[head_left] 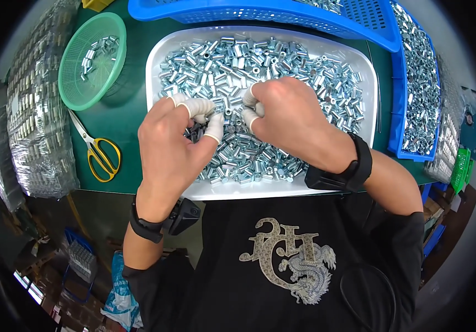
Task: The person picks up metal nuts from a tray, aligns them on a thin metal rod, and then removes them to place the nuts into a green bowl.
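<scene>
A white tray (152, 72) holds a heap of small shiny metal sleeves (238, 55), some with open round ends. Both my hands are over its middle, with white finger covers on thumbs and fingertips. My left hand (174, 130) is closed, its thumb and forefinger pinching a metal sleeve at their tips. Darker-looking sleeves show under its palm. Facing it, a short gap away, my right hand (293, 116) has curled fingers with thumb and forefinger drawn close. Whatever may be between them is hidden.
A green mesh basket (69, 83) with a few sleeves and yellow-handled scissors (103, 159) are at left, beside plastic-wrapped stacks (36, 110). Blue crates bound the tray: one crate (205, 14) behind, another (397, 105) at right, filled with metal pieces.
</scene>
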`<state>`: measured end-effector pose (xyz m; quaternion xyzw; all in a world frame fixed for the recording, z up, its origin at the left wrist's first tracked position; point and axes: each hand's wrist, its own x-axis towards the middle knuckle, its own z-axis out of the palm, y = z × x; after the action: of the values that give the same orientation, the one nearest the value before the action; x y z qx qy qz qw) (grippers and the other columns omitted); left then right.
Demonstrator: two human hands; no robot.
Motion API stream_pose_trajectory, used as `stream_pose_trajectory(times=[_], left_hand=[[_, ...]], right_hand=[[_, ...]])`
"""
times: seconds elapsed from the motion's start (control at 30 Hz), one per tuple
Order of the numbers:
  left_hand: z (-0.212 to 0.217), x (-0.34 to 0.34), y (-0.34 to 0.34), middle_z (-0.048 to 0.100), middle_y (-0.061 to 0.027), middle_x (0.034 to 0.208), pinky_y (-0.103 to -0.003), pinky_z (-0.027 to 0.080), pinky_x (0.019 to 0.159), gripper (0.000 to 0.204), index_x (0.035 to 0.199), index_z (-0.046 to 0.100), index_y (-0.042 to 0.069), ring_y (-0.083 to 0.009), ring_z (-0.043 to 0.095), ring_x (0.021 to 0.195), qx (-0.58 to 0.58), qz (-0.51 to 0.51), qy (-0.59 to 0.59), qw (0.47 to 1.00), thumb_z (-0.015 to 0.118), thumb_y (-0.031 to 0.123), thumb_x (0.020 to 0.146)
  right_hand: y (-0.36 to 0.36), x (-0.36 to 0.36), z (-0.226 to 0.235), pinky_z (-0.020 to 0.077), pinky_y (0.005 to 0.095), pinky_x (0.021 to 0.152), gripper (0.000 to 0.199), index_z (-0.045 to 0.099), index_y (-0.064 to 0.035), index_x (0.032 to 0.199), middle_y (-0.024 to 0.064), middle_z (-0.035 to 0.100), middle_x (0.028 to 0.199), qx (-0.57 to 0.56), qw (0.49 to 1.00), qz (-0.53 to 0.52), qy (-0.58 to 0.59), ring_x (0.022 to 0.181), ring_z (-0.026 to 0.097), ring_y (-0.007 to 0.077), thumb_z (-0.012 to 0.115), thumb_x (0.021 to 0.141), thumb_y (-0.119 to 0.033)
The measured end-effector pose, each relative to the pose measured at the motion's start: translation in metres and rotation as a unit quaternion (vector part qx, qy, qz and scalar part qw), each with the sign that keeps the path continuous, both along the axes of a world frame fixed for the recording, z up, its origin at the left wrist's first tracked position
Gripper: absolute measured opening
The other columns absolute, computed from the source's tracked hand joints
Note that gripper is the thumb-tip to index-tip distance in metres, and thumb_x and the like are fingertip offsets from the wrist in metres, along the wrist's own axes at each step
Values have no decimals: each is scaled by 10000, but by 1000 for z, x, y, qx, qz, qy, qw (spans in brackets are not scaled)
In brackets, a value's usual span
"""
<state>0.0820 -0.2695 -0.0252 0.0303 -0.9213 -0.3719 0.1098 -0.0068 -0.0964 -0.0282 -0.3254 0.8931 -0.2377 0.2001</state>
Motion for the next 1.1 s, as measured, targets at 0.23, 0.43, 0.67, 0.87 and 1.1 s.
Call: stream_pose_trajectory(times=[0.23, 0.43, 0.67, 0.87, 1.1], left_hand=[[0, 6, 2, 624, -59, 713, -302, 467, 587, 184, 860, 714, 50, -195, 568, 647, 33, -10, 24, 999, 760, 37, 681], [1, 8, 11, 639, -69, 772, -296, 473, 620, 215, 905, 711, 38, -202, 589, 690, 132, -48, 55, 989, 764, 15, 698], [10, -4, 36, 659, -71, 842, -286, 462, 646, 249, 965, 704, 26, -179, 606, 739, 298, -134, 102, 940, 781, 23, 728], [6, -3, 43, 670, -73, 848, -281, 457, 633, 283, 979, 707, 29, -179, 603, 732, 293, -163, 51, 941, 797, 23, 710], [10, -8, 51, 678, -69, 822, -287, 458, 613, 302, 983, 710, 36, -190, 606, 710, 215, -189, 33, 958, 799, 13, 696]], right_hand=[[0, 4, 2, 508, 442, 631, 182, 678, -8, 842, 177, 627, 748, 9, 993, 70, 94, 700, 624, 364, 678, 662, -32], [34, -2, 22, 503, 348, 608, 172, 690, -6, 890, 126, 669, 826, -121, 991, 39, -35, 685, 636, 250, 700, 721, 29], [61, 17, 40, 502, 215, 586, 188, 714, -26, 965, 40, 690, 863, -388, 869, -92, -292, 714, 632, 74, 711, 782, 19], [74, 22, 42, 492, 232, 591, 212, 708, -10, 980, 91, 691, 901, -380, 893, -86, -224, 719, 634, 120, 727, 774, 35], [87, 27, 35, 485, 237, 564, 227, 707, -7, 988, 100, 684, 860, -362, 896, -102, -238, 671, 626, 127, 745, 768, 31]])
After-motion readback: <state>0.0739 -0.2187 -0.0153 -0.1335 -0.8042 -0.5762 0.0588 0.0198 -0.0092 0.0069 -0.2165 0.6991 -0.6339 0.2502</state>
